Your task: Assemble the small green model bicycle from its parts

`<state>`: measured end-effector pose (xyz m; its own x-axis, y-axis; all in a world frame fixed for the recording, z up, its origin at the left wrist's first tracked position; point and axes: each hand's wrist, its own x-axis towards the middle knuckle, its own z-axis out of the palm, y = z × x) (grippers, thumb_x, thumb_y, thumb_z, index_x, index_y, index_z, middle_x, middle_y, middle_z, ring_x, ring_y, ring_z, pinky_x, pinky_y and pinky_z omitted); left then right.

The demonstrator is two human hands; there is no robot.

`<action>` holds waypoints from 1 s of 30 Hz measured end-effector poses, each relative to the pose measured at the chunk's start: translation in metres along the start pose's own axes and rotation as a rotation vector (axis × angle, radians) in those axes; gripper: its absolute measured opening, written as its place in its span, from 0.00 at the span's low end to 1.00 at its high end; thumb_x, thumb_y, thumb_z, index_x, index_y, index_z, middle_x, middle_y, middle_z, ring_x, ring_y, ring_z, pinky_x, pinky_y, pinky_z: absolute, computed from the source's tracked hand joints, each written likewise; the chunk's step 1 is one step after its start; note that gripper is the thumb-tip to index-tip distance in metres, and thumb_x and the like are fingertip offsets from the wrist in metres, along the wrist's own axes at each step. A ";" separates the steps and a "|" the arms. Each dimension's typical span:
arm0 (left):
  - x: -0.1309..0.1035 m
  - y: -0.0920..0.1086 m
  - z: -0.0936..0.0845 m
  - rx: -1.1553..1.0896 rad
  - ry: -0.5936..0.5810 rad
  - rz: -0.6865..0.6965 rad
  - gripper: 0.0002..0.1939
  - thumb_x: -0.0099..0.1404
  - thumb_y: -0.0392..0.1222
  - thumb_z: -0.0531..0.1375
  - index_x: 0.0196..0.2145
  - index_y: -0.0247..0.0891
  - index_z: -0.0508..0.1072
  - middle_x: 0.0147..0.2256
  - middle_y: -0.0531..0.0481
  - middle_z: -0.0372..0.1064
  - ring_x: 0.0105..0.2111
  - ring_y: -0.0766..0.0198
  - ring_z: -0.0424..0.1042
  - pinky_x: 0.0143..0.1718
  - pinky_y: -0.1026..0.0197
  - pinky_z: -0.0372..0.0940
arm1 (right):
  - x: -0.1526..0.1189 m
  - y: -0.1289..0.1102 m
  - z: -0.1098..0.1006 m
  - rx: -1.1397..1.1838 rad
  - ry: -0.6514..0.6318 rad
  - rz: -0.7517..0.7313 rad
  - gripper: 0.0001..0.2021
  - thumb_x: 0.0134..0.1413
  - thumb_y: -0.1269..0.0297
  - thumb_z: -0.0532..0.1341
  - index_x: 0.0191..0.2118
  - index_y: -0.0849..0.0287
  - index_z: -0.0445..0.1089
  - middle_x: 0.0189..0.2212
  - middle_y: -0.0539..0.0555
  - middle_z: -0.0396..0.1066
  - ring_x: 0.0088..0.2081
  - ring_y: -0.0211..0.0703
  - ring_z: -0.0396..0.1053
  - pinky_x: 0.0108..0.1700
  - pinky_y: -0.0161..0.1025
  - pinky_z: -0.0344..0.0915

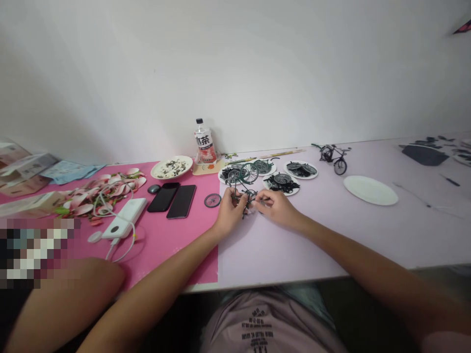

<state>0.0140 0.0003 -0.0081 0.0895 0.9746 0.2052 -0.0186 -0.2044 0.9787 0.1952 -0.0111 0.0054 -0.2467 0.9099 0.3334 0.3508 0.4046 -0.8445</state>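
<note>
Between my hands is a dark model bicycle point(249, 174), tilted, with one spoked wheel pointing up and away from me. My left hand point(231, 211) is closed around its lower part. The fingers of my right hand point(274, 205) are pinched at the bicycle's right side; whether a small part is in that pinch I cannot make out. A loose spoked wheel point(212, 200) lies on the pink mat just left of my left hand. Beyond my hands, a plate of dark parts and wheels point(282, 184) sits close by.
More plates of parts point(300, 169) stand behind. A finished-looking model bicycle point(333, 158) and a white plate point(371, 190) are to the right. Leftward lie two phones point(181, 201), a power bank point(125, 219), petal-like peels point(106, 191), a bowl point(171, 167) and a bottle point(205, 142). Someone's bare limb point(73, 299) is at lower left.
</note>
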 end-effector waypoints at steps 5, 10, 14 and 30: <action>-0.002 0.002 0.000 0.071 -0.012 0.037 0.20 0.65 0.54 0.64 0.37 0.43 0.56 0.35 0.53 0.69 0.36 0.65 0.76 0.31 0.66 0.68 | 0.000 0.004 0.007 0.071 -0.045 0.057 0.14 0.54 0.52 0.67 0.33 0.59 0.80 0.30 0.54 0.79 0.32 0.46 0.73 0.37 0.40 0.68; -0.005 0.005 -0.001 0.161 -0.020 0.110 0.17 0.67 0.51 0.62 0.36 0.42 0.58 0.35 0.53 0.68 0.36 0.66 0.73 0.32 0.66 0.65 | 0.000 0.002 0.007 0.136 -0.050 0.121 0.16 0.53 0.50 0.68 0.35 0.60 0.83 0.32 0.55 0.81 0.33 0.46 0.73 0.38 0.39 0.66; -0.007 0.007 -0.003 0.255 -0.045 0.172 0.13 0.69 0.48 0.61 0.36 0.41 0.59 0.35 0.52 0.69 0.35 0.66 0.71 0.32 0.66 0.63 | 0.001 -0.001 0.005 0.183 -0.055 0.194 0.18 0.51 0.47 0.69 0.32 0.61 0.81 0.27 0.53 0.77 0.30 0.43 0.69 0.35 0.38 0.62; -0.006 0.006 -0.004 0.319 -0.030 0.238 0.07 0.69 0.44 0.59 0.41 0.40 0.65 0.38 0.49 0.72 0.35 0.65 0.73 0.32 0.65 0.64 | 0.001 -0.003 0.006 0.173 0.012 0.173 0.16 0.51 0.49 0.69 0.33 0.59 0.79 0.31 0.55 0.79 0.33 0.46 0.72 0.37 0.40 0.64</action>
<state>0.0093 -0.0062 -0.0039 0.1494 0.8942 0.4219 0.2674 -0.4473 0.8535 0.1884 -0.0121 0.0053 -0.1851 0.9657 0.1822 0.2266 0.2224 -0.9483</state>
